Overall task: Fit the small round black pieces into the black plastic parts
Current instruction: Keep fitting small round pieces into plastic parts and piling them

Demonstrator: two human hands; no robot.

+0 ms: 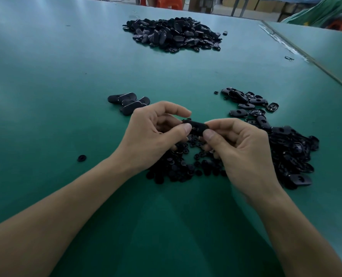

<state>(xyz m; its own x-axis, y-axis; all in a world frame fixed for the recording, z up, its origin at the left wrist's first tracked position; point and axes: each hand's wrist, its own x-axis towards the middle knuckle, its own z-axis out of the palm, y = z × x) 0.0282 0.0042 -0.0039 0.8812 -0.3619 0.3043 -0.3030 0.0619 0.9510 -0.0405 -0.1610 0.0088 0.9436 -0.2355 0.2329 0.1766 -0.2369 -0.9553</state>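
Observation:
Both hands hold one oval black plastic part (196,127) a little above the green table. My left hand (154,136) pinches its left end between thumb and fingers. My right hand (240,148) pinches its right end, thumb on top. Under the hands lies a heap of small round black pieces (178,168). Whether a round piece sits in the held part I cannot tell. To the right spreads a pile of black plastic parts (290,152).
A big heap of black parts (172,34) lies at the far middle of the green table (46,86). Several parts (129,102) lie in a small group left of the hands. One stray round piece (82,158) lies at the left. A table seam (310,58) runs along the right.

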